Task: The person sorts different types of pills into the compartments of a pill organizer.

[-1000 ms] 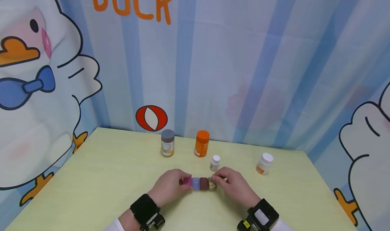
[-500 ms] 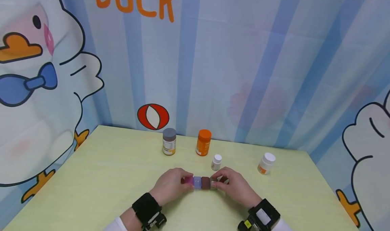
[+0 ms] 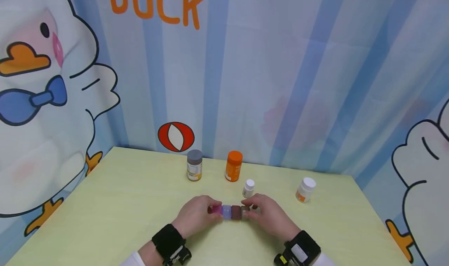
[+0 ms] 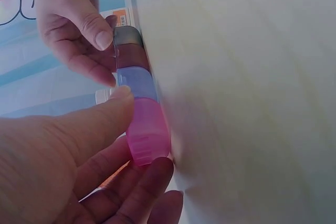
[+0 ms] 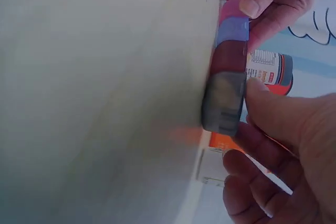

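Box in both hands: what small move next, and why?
I'd probably ease the right hand off the grey end of the box: no lid looks raised, and the left hand grips the pink end, so it could likely steady it alone.

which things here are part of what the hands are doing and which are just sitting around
Part of the work:
four-coloured pill box
left hand, holding its pink end
right hand, holding its grey end

Apparently just standing by, in neither hand:
grey-capped bottle
orange bottle
small white bottle
white bottle with orange label
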Action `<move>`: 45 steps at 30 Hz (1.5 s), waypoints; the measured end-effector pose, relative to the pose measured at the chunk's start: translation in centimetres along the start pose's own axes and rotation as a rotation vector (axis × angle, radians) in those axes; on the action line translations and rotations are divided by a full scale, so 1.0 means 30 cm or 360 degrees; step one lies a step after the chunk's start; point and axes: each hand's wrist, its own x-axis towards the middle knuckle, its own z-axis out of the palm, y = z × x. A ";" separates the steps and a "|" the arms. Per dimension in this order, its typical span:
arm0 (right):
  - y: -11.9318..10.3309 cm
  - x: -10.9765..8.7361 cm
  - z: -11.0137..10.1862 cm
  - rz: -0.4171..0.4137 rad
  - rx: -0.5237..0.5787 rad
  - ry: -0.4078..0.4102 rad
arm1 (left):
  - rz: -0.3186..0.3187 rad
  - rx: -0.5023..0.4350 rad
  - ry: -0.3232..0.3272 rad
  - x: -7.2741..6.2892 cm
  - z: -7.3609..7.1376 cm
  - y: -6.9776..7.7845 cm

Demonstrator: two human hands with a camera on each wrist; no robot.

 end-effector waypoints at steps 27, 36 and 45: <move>-0.070 0.015 0.022 -0.0360 -0.0473 -0.0085 | 0.0050 0.0032 0.0017 -0.008 0.001 0.002; -0.089 0.013 0.011 -0.0408 -0.0536 -0.0065 | 0.0020 0.0007 0.0025 -0.010 -0.004 0.006; -0.078 0.015 0.006 -0.0395 -0.0470 -0.0062 | 0.0013 0.0019 0.0019 -0.002 0.000 0.004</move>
